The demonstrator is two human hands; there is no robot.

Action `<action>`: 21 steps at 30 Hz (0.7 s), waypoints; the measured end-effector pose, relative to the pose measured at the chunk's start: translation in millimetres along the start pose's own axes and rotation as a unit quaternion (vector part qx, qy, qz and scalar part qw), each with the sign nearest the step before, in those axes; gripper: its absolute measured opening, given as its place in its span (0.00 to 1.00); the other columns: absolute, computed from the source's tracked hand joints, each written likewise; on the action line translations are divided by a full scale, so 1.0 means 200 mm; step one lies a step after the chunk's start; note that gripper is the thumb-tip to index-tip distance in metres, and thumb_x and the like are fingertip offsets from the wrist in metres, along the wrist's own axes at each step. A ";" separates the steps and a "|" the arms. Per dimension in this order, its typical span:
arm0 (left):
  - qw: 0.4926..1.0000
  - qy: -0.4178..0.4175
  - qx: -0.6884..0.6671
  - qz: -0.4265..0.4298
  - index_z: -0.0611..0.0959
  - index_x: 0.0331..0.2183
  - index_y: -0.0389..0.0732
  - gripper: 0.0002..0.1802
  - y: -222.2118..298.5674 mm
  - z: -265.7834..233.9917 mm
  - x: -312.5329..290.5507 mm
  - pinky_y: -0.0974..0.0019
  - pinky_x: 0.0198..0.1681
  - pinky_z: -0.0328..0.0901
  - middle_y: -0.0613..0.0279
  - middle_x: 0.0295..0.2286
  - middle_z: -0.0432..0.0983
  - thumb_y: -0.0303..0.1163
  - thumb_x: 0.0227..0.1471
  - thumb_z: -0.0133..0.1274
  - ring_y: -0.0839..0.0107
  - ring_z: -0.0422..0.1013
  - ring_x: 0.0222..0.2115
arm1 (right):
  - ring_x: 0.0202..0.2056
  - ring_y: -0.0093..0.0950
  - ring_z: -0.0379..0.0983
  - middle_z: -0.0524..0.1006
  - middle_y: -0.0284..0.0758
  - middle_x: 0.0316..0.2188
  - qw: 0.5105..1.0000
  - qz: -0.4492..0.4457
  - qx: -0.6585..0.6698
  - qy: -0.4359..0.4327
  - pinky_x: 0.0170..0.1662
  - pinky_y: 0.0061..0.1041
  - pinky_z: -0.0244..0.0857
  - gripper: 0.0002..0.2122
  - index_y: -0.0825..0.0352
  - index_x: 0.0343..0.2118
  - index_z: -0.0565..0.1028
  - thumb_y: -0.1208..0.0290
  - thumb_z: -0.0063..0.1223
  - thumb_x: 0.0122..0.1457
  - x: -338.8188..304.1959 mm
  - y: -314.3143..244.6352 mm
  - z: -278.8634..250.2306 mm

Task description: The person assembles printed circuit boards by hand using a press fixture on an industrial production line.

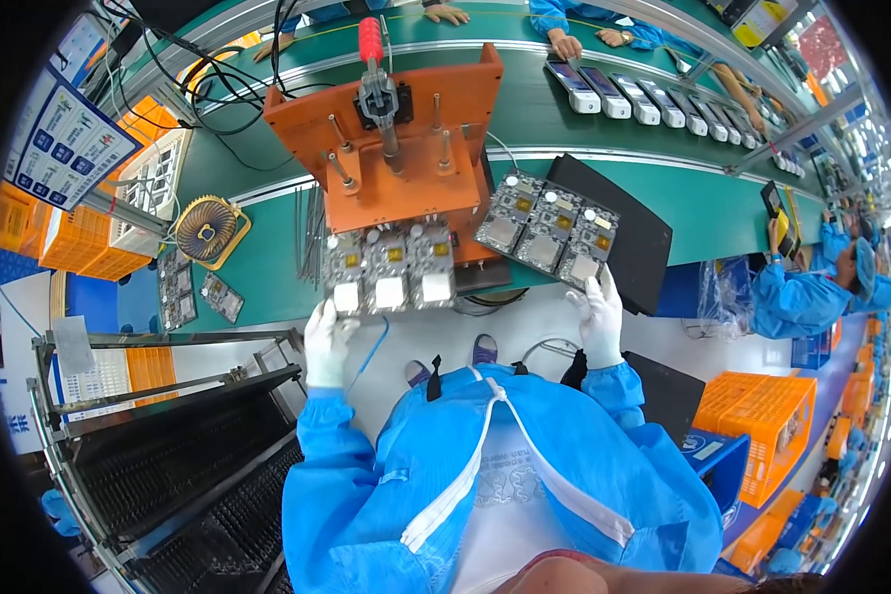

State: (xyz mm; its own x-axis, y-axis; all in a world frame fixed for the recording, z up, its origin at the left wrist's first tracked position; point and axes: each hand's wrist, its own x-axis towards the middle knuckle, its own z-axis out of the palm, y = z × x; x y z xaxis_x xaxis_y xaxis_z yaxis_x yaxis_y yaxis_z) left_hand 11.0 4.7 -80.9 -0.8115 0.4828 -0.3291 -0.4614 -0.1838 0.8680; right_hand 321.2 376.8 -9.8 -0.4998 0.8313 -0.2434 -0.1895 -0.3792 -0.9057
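My left hand (pixel 328 342), in a white glove, grips the near left corner of a circuit board panel (pixel 398 243) of three joined boards. This panel lies level at the front of an orange test fixture (pixel 391 193) with a red-handled toggle clamp (pixel 370 45) and upright metal pins. My right hand (pixel 600 315), also gloved, has its thumb and fingers at the near right corner of a second circuit board panel (pixel 544 233). That one is tilted, its right side nearer me, and partly overlaps a black flat board (pixel 643 238).
A small yellow fan (pixel 206 233) and loose circuit boards (pixel 177 292) lie on the green bench at left. A black slotted rack (pixel 198 455) stands below. Orange crates (pixel 762 426) are at right. Across the bench, co-workers' hands (pixel 564 45) are near a row of white handheld devices (pixel 614 94).
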 end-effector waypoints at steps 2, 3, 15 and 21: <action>0.997 0.031 0.065 0.023 0.78 0.55 0.36 0.20 0.08 -0.01 -0.18 0.64 0.42 0.73 0.59 0.45 0.81 0.43 0.74 0.52 0.70 0.78 0.35 | 0.51 0.25 0.78 0.74 0.35 0.63 0.999 0.018 0.001 0.029 0.50 0.29 0.76 0.26 0.66 0.75 0.58 0.72 0.46 0.78 0.05 0.07 -0.05; 0.995 0.033 0.076 0.048 0.78 0.54 0.36 0.20 0.08 -0.11 -0.26 0.65 0.41 0.72 0.60 0.44 0.81 0.43 0.74 0.52 0.71 0.78 0.36 | 0.52 0.25 0.78 0.74 0.36 0.63 1.000 0.025 0.003 0.010 0.50 0.29 0.76 0.27 0.67 0.75 0.58 0.71 0.47 0.77 0.07 0.10 -0.02; 0.870 0.040 0.474 0.129 0.85 0.50 0.36 0.15 0.45 -0.25 -0.40 0.60 0.42 0.75 0.54 0.41 0.85 0.34 0.69 0.56 0.61 0.81 0.38 | 0.55 0.31 0.77 0.70 0.39 0.65 0.981 0.113 -0.017 -0.157 0.51 0.34 0.78 0.30 0.68 0.77 0.54 0.71 0.50 0.76 0.37 0.54 0.66; 0.650 -0.059 0.705 0.278 0.87 0.35 0.49 0.06 0.36 0.13 -0.26 0.49 0.39 0.71 0.61 0.32 0.82 0.39 0.60 0.61 0.57 0.79 0.37 | 0.55 0.30 0.77 0.71 0.38 0.65 0.975 0.117 -0.031 -0.188 0.50 0.34 0.79 0.25 0.65 0.74 0.60 0.73 0.47 0.77 0.49 0.58 0.83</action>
State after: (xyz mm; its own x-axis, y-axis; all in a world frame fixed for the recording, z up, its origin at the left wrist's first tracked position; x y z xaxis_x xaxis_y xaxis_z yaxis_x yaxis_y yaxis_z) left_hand 28.2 -12.0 8.4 -0.6408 0.7550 0.1391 0.7458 0.5691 0.3462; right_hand 110.5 345.9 -81.8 -0.7997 0.5131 -0.3117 0.0125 -0.5049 -0.8631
